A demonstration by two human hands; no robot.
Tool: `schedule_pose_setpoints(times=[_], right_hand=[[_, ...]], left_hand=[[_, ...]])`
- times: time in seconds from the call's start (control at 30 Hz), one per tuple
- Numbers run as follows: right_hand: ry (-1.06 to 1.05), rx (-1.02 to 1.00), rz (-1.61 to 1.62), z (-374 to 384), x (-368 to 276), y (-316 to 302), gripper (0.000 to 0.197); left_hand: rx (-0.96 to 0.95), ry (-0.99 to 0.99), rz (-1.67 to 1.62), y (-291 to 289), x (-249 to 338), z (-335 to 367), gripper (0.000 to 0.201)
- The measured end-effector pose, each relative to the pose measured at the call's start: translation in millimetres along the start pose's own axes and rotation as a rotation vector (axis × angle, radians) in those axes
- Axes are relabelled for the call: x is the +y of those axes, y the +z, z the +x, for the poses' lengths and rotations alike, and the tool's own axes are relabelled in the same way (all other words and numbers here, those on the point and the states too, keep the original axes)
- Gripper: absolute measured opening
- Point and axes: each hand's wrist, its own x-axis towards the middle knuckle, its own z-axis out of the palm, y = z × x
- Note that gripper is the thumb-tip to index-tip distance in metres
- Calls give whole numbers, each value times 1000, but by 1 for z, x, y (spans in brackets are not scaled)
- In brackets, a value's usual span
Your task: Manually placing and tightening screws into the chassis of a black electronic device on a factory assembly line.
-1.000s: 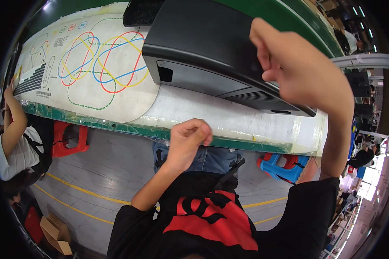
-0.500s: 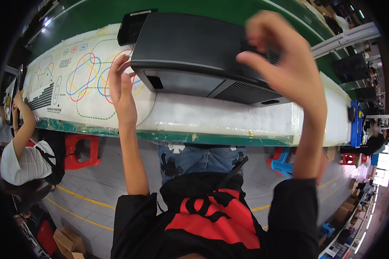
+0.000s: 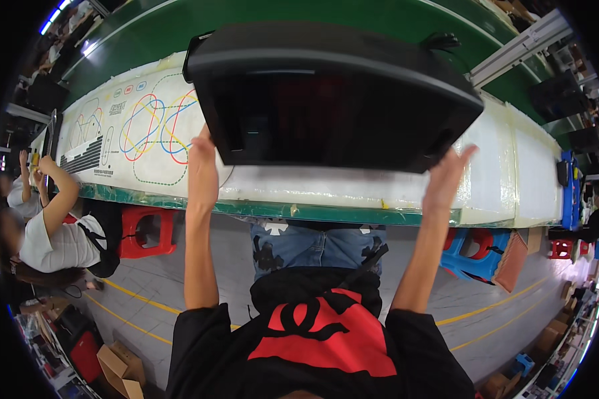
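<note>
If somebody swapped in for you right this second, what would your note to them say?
Left hand: pressed flat on the left side of the big black device. Right hand: open under its right corner. Neither wraps around it.
The device is tipped up above the white padded bench, dark panel facing you.
Done: both hands are on it and it is tilted up.
Left: it is not yet lying flat on the bench.

white sheet, coloured loops, on bench left | brown cardboard boxes on floor, lower left
</note>
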Motion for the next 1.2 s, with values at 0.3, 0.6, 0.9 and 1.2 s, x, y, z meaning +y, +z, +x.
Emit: schedule_pose_setpoints(times=[0.3, 0.6, 0.9, 1.2], right_hand=[[-242, -81, -30, -5, -96, -1, 49], [-46, -54, 94, -3, -66, -16, 41], [37, -117, 274, 7, -63, -35, 55], [-531, 24, -535, 70, 102, -141, 43]], left_hand=[[63, 348, -229, 24, 56, -13, 68], [-45, 202, -274, 29, 53, -22, 54], [12, 228, -2, -4, 40, 76, 40], [-89, 534, 1089, -41, -52, 269, 32]])
